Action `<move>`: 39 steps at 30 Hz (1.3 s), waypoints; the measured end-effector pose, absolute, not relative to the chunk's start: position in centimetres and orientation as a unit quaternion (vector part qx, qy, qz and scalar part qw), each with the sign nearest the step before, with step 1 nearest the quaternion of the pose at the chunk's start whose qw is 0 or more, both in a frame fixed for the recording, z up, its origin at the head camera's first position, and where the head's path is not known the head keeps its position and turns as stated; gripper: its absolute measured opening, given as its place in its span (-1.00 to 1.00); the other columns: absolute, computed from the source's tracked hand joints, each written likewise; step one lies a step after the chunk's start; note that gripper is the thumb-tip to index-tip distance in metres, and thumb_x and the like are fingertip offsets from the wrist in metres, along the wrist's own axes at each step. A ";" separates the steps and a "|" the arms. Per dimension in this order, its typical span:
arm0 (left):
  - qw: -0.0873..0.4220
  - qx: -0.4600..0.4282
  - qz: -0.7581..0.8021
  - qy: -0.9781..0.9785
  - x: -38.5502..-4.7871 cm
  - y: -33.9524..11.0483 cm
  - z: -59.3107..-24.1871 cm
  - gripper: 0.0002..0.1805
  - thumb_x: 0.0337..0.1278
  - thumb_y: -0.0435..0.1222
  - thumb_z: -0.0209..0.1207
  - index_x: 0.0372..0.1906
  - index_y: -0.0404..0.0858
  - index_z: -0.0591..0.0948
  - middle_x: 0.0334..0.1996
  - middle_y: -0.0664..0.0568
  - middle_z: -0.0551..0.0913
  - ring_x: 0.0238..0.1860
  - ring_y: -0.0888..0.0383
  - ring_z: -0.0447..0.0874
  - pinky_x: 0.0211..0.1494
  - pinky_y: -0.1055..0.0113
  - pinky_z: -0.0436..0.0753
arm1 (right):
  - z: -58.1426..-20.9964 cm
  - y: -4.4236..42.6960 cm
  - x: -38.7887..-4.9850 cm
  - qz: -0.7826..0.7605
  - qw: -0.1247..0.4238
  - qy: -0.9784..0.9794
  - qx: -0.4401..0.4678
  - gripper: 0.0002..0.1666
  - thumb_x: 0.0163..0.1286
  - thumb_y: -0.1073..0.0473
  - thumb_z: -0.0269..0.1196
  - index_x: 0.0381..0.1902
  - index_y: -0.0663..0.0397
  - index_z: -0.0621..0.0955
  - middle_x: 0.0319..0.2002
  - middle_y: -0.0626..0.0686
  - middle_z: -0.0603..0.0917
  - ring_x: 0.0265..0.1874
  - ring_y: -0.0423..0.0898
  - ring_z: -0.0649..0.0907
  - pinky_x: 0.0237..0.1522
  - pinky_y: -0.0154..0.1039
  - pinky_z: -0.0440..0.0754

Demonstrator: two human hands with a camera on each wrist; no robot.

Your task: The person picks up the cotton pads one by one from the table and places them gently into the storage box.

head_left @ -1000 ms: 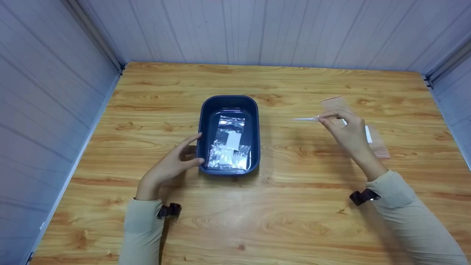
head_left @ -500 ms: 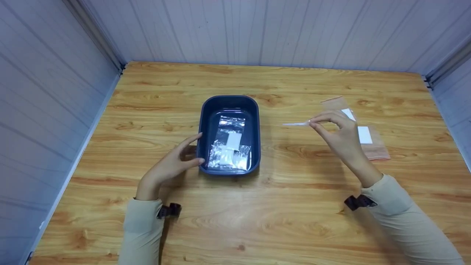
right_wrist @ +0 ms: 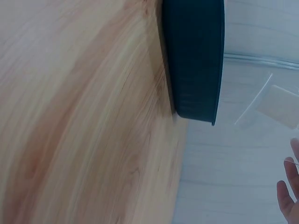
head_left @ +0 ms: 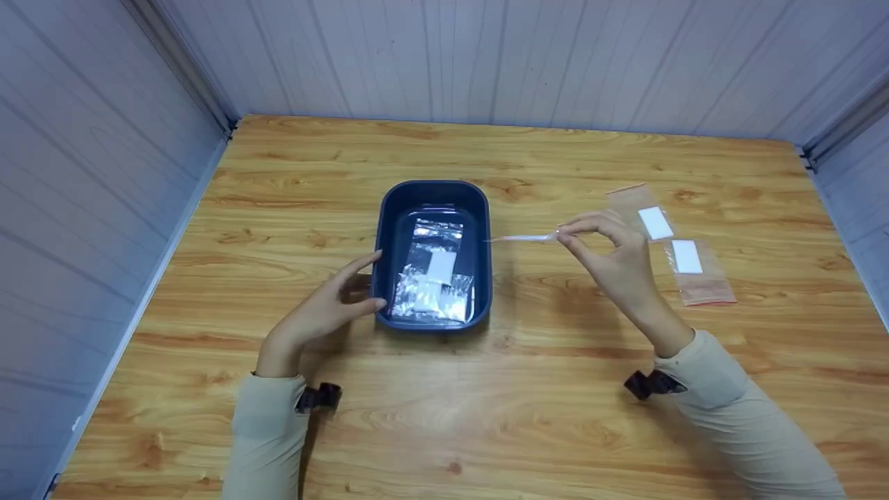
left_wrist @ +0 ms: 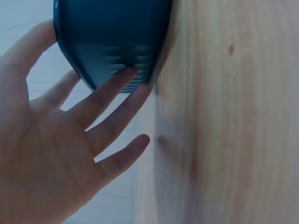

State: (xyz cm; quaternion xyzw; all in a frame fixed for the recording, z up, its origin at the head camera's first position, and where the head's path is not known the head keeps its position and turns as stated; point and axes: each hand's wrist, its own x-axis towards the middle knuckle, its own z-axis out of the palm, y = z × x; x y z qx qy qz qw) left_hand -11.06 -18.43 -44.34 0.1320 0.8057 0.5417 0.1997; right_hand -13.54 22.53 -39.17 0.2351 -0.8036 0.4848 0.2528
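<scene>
A dark blue plastic bin (head_left: 433,187) stands on the table, with several clear zip bags (head_left: 439,229) holding white pieces inside it. Against the bin's left side rests my left hand (head_left: 326,305), fingers spread and fairly straight; the left wrist view has fingertips (left_wrist: 128,72) touching the outer wall. Thumb and forefinger of my right hand (head_left: 611,260) pinch one end of another clear zip bag (head_left: 528,238). This bag is held nearly edge-on in the air, its far end near the bin's right rim. In the right wrist view, its white piece (right_wrist: 280,106) shows through the plastic.
Two more zip bags with white pieces lie at the right, one farther back (head_left: 628,199) and one nearer (head_left: 705,288). The wooden table (head_left: 444,410) is bounded by a pale panel wall (head_left: 458,62) at the back and by side walls.
My right hand has moved left with the pinched bag, bringing it up to the bin's right rim and uncovering the two bags on the table. The left hand and bin have stayed put.
</scene>
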 end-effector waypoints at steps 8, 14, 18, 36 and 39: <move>0.203 0.125 0.548 0.802 -11.0 -18.4 -44.2 -0.15 0.29 -0.18 0.28 0.57 0.00 0.11 0.46 -0.20 0.23 0.39 -0.19 0.28 0.45 -0.11 0.23 | -39.2 20.5 -13.4 0.510 0.239 -0.789 0.245 -0.81 0.11 0.49 0.44 -0.32 0.18 0.76 -0.27 0.05 0.76 -0.16 -0.18 0.66 0.04 -0.30 0.55; 0.205 0.124 0.545 0.803 -11.0 -18.4 -44.3 -0.15 0.29 -0.18 0.27 0.57 0.01 0.11 0.46 -0.21 0.22 0.39 -0.19 0.27 0.45 -0.10 0.22 | -39.4 19.2 -13.4 0.516 0.228 -0.787 0.250 -0.87 0.16 0.42 0.44 -0.31 0.17 0.76 -0.25 0.03 0.76 -0.15 -0.13 0.65 0.03 -0.27 0.54; 0.204 0.124 0.541 0.807 -11.0 -18.4 -44.4 -0.15 0.29 -0.17 0.27 0.57 0.02 0.11 0.46 -0.20 0.23 0.39 -0.18 0.28 0.46 -0.09 0.22 | -39.5 18.3 -13.5 0.523 0.220 -0.783 0.255 -0.90 0.21 0.36 0.43 -0.30 0.15 0.76 -0.25 0.01 0.76 -0.14 -0.10 0.65 0.02 -0.25 0.55; 0.204 0.121 0.537 0.809 -10.9 -18.4 -44.1 -0.13 0.26 -0.12 0.30 0.57 0.06 0.11 0.47 -0.13 0.23 0.40 -0.14 0.28 0.45 -0.09 0.23 | -39.7 15.0 -13.9 0.543 0.214 -0.776 0.239 -0.89 0.14 0.47 0.42 -0.34 0.32 0.73 -0.29 0.18 0.75 -0.18 0.04 0.66 0.05 -0.20 0.51; 0.204 0.122 0.540 0.807 -10.9 -18.4 -44.0 -0.14 0.27 -0.13 0.29 0.57 0.06 0.11 0.48 -0.13 0.21 0.40 -0.14 0.28 0.45 -0.09 0.23 | -39.5 14.6 -14.0 0.543 0.216 -0.772 0.250 -0.92 0.18 0.43 0.42 -0.33 0.31 0.73 -0.29 0.15 0.75 -0.18 0.03 0.66 0.05 -0.18 0.51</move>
